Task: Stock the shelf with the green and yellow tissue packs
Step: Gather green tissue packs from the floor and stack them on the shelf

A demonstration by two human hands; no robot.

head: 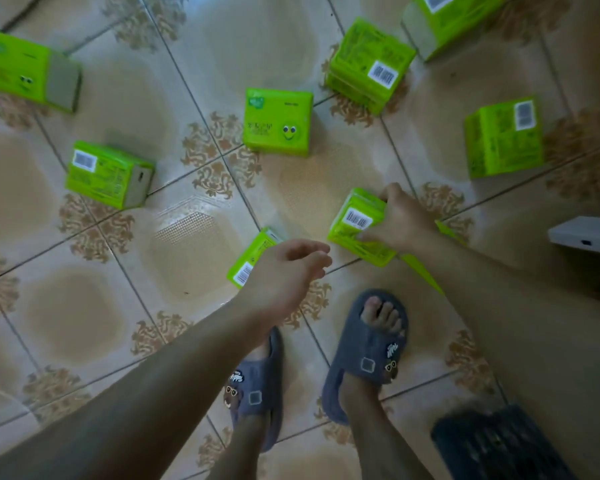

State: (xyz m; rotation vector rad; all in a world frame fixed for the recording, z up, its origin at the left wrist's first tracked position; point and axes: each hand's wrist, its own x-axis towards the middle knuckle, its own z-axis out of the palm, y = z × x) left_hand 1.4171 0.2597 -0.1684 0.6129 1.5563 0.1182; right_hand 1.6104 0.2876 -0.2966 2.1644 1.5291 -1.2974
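Centre right of frame: gripping tissue pack (pixel 355 230) on floor (pixel 125 98) with right hand (pixel 400 220), fingers curled round its far edge. Left of it: left hand (pixel 284 271) hovering loosely curled, holding nothing, over second pack (pixel 253 259), long axis toward upper right; left hand nearer.

Tissue packs (pixel 277 121) lie scattered, well apart, on the floor (pixel 187 251). Two lie just ahead of the slippers (pixel 368 355): the right pack (pixel 355 220) under the right hand (pixel 400 221), the left pack (pixel 248 261) partly beneath the left hand (pixel 284 271). A ledge (pixel 584 233) stands far right.
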